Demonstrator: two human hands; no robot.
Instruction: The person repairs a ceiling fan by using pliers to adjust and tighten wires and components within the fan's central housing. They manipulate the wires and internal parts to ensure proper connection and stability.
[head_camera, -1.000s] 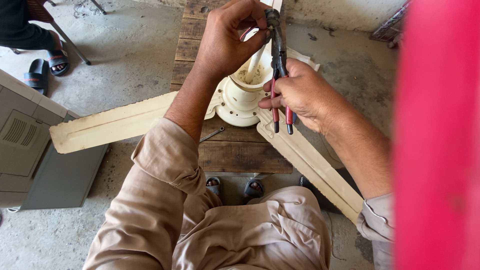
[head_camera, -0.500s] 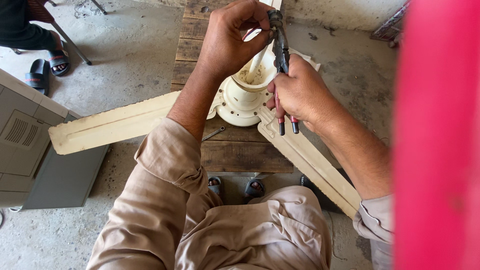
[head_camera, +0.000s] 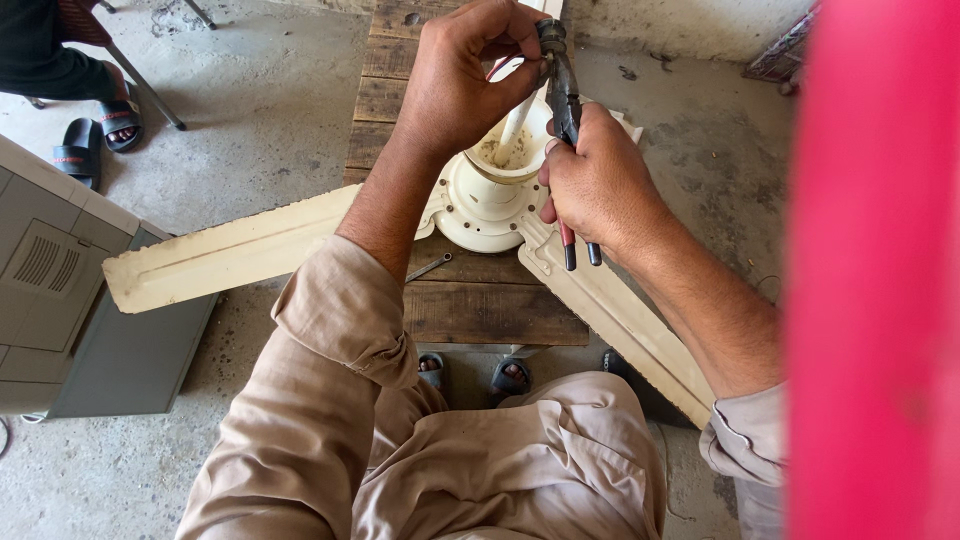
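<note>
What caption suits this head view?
Right hand grips pliers above a cream fan; left hand pinches at their tip.

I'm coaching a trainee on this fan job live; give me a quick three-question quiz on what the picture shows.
1. True or false: the right hand grips the pliers by the handles.
2. What lies on the wooden pallet just below the fan hub? A) hammer B) small spanner C) tape
3. Where are the left hand fingertips pinching: at the pliers' nose or at a fan blade?

Key: 1 true; 2 B; 3 at the pliers' nose, above the hub.
</note>
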